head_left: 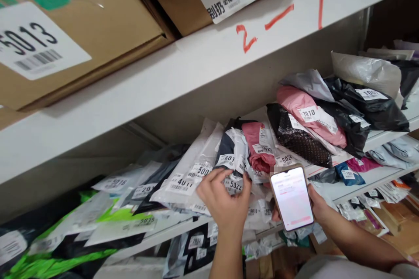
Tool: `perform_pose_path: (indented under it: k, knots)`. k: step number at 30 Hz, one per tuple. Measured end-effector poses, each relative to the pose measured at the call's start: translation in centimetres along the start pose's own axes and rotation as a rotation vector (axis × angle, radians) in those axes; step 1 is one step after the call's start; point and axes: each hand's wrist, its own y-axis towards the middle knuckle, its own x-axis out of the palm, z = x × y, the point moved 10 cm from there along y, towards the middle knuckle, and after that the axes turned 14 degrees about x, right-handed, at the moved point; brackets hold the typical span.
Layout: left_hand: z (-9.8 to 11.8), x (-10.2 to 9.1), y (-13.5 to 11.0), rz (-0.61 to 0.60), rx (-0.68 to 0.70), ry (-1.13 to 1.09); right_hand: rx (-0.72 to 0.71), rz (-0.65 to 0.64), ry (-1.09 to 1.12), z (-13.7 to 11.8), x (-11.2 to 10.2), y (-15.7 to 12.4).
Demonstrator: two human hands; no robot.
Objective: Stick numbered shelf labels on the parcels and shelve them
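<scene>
My left hand [225, 198] reaches up to the front of the shelf, its fingers curved and its thumb apart from them. It is at a plastic mailer bag [235, 185] labelled 5022; whether the fingertips touch the bag I cannot tell. My right hand [316, 205] is closed around a smartphone [292, 199] with a lit, pale pink screen, held upright before the shelf. Just above my left fingers lie a dark parcel [225, 150] and a pink parcel [258, 146]. White bags [185, 178] labelled 4011 and 500-something lean to the left of that hand.
Cardboard boxes [81, 39] stand on the upper shelf, whose white edge [203, 63] is marked 2-1 in red. Green and black bags [65, 253] lie at lower left. More parcels [310, 115] are piled at right. Lower shelves [353, 183] carry further packages.
</scene>
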Motion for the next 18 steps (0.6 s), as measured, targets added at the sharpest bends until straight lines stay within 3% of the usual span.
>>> perform_pose_path:
  k: [2, 4, 6, 11, 14, 18]
  knots:
    - [1.3, -0.8, 0.8, 0.031, 0.134, 0.049, 0.013, -0.046, -0.021, 0.3, -0.1, -0.3]
    - [3.0, -0.1, 1.5, -0.075, 0.319, -0.008, 0.011, -0.052, -0.026, 0.4, -0.7, -0.7]
    - [3.5, 0.9, 1.9, -0.199, 0.400, -0.131, -0.009, -0.027, -0.013, 0.1, -1.6, -1.2]
    - [1.8, 1.0, 2.7, -0.184, 0.258, -0.303, -0.059, 0.074, 0.006, -1.4, -3.8, -2.9]
    - [1.7, 0.8, 3.0, -0.167, 0.228, -0.199, -0.057, 0.094, 0.015, -1.6, -4.3, -3.5]
    - [2.8, 0.7, 3.6, -0.191, 0.286, -0.088, -0.031, 0.038, 0.009, -1.0, -3.8, -3.7]
